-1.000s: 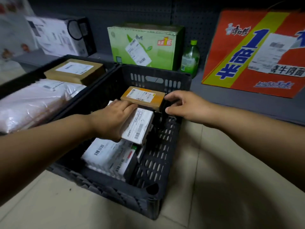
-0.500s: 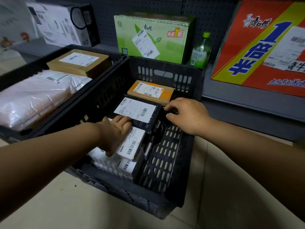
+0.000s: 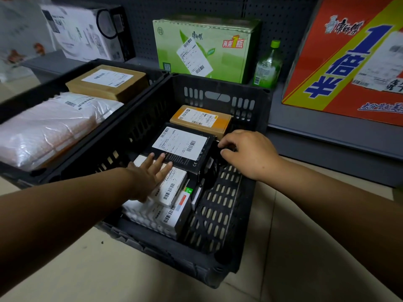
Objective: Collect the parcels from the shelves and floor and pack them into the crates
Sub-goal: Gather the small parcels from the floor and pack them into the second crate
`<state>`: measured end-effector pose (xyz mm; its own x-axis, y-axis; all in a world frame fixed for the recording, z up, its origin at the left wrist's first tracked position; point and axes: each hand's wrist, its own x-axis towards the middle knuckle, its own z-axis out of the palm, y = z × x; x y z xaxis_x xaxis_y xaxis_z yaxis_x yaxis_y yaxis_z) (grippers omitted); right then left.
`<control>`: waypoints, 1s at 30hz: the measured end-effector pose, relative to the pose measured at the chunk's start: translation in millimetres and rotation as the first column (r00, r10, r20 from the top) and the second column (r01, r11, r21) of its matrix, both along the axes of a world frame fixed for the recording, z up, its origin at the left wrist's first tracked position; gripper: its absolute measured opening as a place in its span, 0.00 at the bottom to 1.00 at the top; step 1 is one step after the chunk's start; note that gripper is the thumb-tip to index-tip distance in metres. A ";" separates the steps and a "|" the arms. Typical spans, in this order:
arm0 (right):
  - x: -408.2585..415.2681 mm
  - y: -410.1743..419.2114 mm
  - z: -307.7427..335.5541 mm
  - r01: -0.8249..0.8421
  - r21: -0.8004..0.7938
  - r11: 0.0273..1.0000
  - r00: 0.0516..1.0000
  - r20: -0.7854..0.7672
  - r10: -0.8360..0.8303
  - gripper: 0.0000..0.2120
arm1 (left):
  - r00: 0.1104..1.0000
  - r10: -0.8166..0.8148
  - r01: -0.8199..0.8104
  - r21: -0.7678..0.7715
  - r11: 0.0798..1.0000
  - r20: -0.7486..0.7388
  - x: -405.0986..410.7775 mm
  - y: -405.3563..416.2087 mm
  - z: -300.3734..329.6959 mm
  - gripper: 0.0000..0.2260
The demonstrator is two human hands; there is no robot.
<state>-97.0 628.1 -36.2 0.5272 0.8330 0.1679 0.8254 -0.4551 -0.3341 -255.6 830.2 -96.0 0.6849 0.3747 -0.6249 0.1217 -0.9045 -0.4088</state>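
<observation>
Left hand (image 3: 150, 173) flat with straight fingers on a white labelled box (image 3: 172, 188), right hand (image 3: 246, 153) curled, pinching the black labelled box's (image 3: 181, 149) right edge, both inside the black slatted crate (image 3: 220, 214), orange parcel (image 3: 200, 119) just behind

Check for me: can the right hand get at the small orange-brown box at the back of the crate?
Probably yes. The right hand sits at the black box's right edge, just in front of the orange-brown box, whose top lies uncovered with nothing between.
</observation>
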 end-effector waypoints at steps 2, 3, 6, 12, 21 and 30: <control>-0.7 -0.7 1.0 -0.008 -0.002 1.000 1.000 -0.007 0.008 0.10 | 1.000 0.007 -0.007 -0.027 1.000 -0.012 -1.0 -0.6 0.4 0.48; -1.1 -0.8 1.4 -0.008 -0.001 1.000 1.000 -0.009 0.008 0.11 | 1.000 0.006 -0.007 -0.041 0.999 -0.022 -1.6 -1.0 1.1 0.47; -1.4 -1.5 1.9 -0.010 0.003 1.000 1.000 -0.015 0.010 0.11 | 0.999 -0.004 0.002 -0.058 0.998 -0.040 -1.6 -2.5 1.3 0.44; -1.1 -1.6 1.0 -0.006 0.012 1.000 1.000 -0.024 0.006 0.10 | 0.999 -0.020 0.018 -0.052 0.998 -0.042 -1.3 -1.9 -4.1 0.43; -4.8 -5.1 3.9 0.039 0.152 0.988 0.992 -0.128 -0.019 0.11 | 0.999 -0.019 0.016 -0.066 0.998 -0.037 1.5 -1.0 7.3 0.53; 1.1 -50.3 16.2 0.022 0.261 0.965 0.999 -0.031 -0.014 0.19 | 0.853 -0.112 0.189 -0.102 0.977 0.510 35.7 -25.4 76.5 0.29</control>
